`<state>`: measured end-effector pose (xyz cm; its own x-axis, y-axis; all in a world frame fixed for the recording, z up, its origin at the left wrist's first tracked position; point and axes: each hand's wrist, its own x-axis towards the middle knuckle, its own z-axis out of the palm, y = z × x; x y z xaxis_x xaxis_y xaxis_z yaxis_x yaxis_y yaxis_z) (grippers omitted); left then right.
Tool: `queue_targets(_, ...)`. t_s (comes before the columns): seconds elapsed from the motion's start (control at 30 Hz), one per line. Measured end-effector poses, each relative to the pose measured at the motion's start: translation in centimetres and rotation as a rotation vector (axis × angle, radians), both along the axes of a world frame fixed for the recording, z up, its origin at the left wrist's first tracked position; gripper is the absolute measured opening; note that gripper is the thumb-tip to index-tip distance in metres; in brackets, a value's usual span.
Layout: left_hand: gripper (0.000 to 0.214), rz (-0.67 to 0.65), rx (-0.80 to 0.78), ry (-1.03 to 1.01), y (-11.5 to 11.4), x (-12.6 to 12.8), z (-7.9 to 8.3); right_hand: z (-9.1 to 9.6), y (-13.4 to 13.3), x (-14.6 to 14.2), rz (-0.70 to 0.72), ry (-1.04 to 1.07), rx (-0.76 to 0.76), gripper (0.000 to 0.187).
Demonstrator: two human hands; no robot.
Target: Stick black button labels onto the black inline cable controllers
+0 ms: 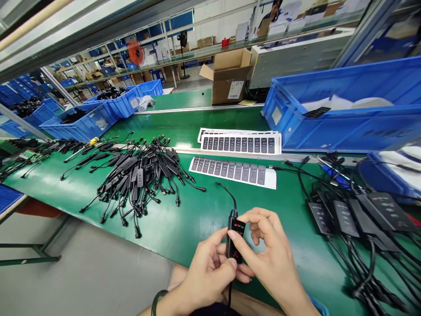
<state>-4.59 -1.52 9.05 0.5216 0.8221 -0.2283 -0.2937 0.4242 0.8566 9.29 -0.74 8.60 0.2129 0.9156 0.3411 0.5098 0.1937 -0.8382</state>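
My left hand is closed around a small black inline cable controller, held upright above the green bench, with one cable leaving its top and another its bottom. A dark label with red and white marks covers the controller's face. At the label's upper part, my right hand has its thumb and index finger pinched on it, the other fingers curled. Just beyond my hands lies a sheet of grey labels, and behind it a stack of white-backed label sheets.
A heap of black cable controllers spreads to the left, beside a yellow-handled screwdriver. Larger labelled controllers with cables lie at right. Blue bins and a cardboard box stand behind. A person is far off.
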Motion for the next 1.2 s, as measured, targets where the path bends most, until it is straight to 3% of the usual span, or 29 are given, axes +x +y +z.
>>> queue_targets(0.13, 0.050, -0.003, -0.031, -0.082, -0.2, -0.3, -0.1, -0.5, 0.9, 1.5, 0.115, 0.388, -0.192, 0.050)
queue_targets(0.2, 0.047, -0.005, -0.048, -0.108, -0.3, -0.5, -0.1, -0.4, 0.9, 2.5, 0.214, 0.530, -0.239, 0.057)
queue_targets(0.33, 0.050, -0.080, -0.092, -0.180, -0.3, -0.5, 0.1, 0.3, -0.2, 2.4, 0.410, 0.507, -0.428, 0.076)
queue_targets(0.43, 0.052, -0.103, -0.127, -0.212, -0.2, -0.1, -0.3, 0.9, -0.8, 1.3, 0.404, 0.478, -0.534, 0.073)
queue_targets(0.57, 0.038, -0.055, -0.176, -0.214, -0.2, 0.4, -1.0, 1.0, -0.2, 0.8, 0.382, 0.374, -0.462, 0.041)
queue_targets(0.7, 0.045, -0.066, -0.232, -0.158, 0.0, 0.4, -0.8, 0.7, 0.3, 1.4, 0.285, 0.317, -0.409, 0.054)
queue_targets(0.83, 0.049, -0.052, -0.231, -0.131, 0.3, 0.6, -1.1, 0.5, -0.2, 1.8, 0.297, 0.287, -0.345, 0.056)
queue_targets(1.07, 0.052, -0.103, -0.043, -0.098, 1.2, 2.1, -3.6, -0.1, -0.6, 1.1, 0.217, 0.122, -0.163, 0.055)
queue_targets(1.2, 0.062, -0.205, 0.172, 0.050, 3.0, 2.0, -1.3, 2.3, 0.6, 2.7, 0.204, 0.063, -0.124, 0.055)
